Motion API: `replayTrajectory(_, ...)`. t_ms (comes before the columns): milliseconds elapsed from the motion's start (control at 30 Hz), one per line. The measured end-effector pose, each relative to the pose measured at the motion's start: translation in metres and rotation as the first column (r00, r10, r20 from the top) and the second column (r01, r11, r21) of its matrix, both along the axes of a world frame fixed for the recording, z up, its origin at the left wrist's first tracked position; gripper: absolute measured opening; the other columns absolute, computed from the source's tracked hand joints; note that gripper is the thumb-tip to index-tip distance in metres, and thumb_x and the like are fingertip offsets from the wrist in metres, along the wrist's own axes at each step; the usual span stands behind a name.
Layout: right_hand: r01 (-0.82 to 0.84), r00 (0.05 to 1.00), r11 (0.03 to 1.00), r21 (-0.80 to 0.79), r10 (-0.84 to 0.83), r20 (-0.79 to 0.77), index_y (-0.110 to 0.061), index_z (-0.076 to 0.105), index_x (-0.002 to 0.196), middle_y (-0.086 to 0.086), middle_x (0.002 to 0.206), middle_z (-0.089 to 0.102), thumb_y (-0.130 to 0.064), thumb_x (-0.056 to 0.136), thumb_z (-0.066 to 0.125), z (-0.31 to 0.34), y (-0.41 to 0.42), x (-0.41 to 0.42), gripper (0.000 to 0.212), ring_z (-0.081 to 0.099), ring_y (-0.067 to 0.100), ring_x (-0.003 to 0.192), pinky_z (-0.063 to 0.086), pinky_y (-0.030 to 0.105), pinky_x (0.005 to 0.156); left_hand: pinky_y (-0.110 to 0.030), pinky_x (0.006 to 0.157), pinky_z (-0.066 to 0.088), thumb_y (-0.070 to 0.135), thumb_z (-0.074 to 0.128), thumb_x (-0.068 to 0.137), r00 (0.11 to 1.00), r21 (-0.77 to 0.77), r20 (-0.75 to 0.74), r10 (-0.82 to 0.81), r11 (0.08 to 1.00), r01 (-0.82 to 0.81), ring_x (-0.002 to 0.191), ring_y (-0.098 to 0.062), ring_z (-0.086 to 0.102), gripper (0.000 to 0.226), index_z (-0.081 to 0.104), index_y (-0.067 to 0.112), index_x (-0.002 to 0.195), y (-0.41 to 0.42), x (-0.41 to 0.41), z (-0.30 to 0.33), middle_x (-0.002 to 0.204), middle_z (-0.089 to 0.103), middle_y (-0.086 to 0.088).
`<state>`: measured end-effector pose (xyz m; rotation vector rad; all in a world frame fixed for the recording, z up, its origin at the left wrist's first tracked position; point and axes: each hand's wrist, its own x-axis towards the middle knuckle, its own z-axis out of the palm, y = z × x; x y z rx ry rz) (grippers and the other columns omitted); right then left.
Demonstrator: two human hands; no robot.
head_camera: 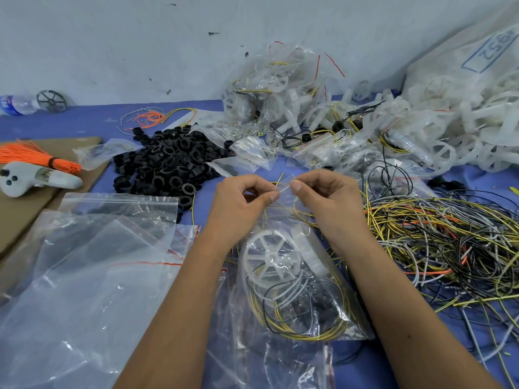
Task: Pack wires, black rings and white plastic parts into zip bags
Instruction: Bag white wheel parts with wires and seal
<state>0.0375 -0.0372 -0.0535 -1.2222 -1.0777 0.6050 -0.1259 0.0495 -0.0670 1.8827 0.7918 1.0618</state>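
A clear zip bag [306, 279] lies between my forearms on the blue table. Inside it are a white plastic wheel [269, 258] and coiled yellow, black and white wires [303, 318]. My left hand [241, 203] and my right hand [328, 195] both pinch the bag's top edge, thumbs and forefingers close together. A heap of black rings [168, 161] lies behind my left hand. A tangle of loose wires [443, 242] spreads to the right. White plastic parts [449, 130] are piled at the back right.
Empty zip bags [92, 270] cover the table at the left. Filled bags [280, 94] are heaped against the wall. An orange wire bundle [36, 158] and a white handheld device [33, 178] lie on cardboard [19, 214] at the far left. A water bottle [16, 103] lies at the back left.
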Motion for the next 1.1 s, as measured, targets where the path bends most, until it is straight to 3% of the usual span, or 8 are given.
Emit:
replayTrajectory(233,0.01,1.0,1.0,-0.005,-0.01,0.019,-0.021,0.076,0.079,-0.002,0.068,0.068,-0.013,0.09,0.076,-0.001,0.0009,-0.0006,0.013,0.055,0.01,0.062,0.048,0.025,0.061,-0.017,0.068,0.046,0.015,0.072,0.094,0.997,0.045,-0.079,-0.019,0.999,0.022,0.073,-0.002,0.059,0.015,0.069,0.025,0.082,-0.0029,0.0014,0.0008,0.077,0.066,0.018)
replayTrajectory(433,-0.01,1.0,1.0,-0.019,0.01,0.009,-0.024,0.076,0.077,-0.001,0.07,0.069,-0.014,0.09,0.076,-0.0008,0.0011,-0.0009,0.017,0.057,0.014,0.066,0.05,0.031,0.064,-0.032,0.074,0.055,0.016,0.076,0.091,0.999,0.037,-0.036,-0.021,0.999,0.023,0.076,-0.011,0.065,0.011,0.073,0.022,0.083,-0.006,0.0036,0.002,0.078,0.07,0.01)
replayTrajectory(600,-0.078,0.995,0.996,-0.045,0.081,0.06,-0.01,0.073,0.081,0.0,0.065,0.06,-0.012,0.091,0.074,-0.0039,0.0017,-0.0019,0.01,0.049,0.012,0.06,0.041,0.028,0.058,-0.029,0.07,0.049,0.016,0.078,0.089,0.999,0.027,-0.005,-0.032,0.999,0.032,0.072,-0.01,0.063,0.007,0.075,0.017,0.083,-0.0056,0.0036,0.001,0.079,0.072,0.005)
replayTrajectory(700,-0.085,0.995,0.996,-0.039,0.087,0.047,-0.012,0.073,0.08,0.002,0.064,0.058,-0.013,0.09,0.075,-0.0049,0.0023,-0.0015,0.011,0.047,0.015,0.06,0.039,0.029,0.058,-0.025,0.068,0.047,0.022,0.08,0.088,1.0,0.018,-0.01,-0.02,1.0,0.02,0.07,-0.008,0.064,0.007,0.076,0.022,0.082,-0.0036,0.0017,0.0006,0.078,0.073,0.005)
replayTrajectory(867,-0.039,0.999,0.999,-0.025,0.039,-0.002,-0.017,0.073,0.076,0.027,0.078,0.063,-0.012,0.089,0.076,-0.005,0.0045,-0.0007,0.015,0.052,0.021,0.069,0.044,0.038,0.067,-0.023,0.07,0.05,0.015,0.079,0.089,0.999,0.007,-0.041,0.006,1.0,-0.006,0.072,-0.007,0.064,0.012,0.074,0.021,0.079,-0.0013,-0.0012,-0.0001,0.077,0.072,0.007)
replayTrajectory(1100,-0.008,1.0,0.999,-0.049,0.006,-0.029,-0.02,0.074,0.076,0.017,0.076,0.067,-0.016,0.089,0.076,-0.006,0.004,0.0007,0.014,0.055,0.02,0.07,0.049,0.039,0.068,-0.031,0.075,0.054,0.014,0.078,0.09,0.997,0.015,-0.07,0.02,1.0,-0.019,0.076,-0.009,0.065,0.009,0.074,0.018,0.082,-0.0044,-0.0014,0.0047,0.077,0.071,0.009)
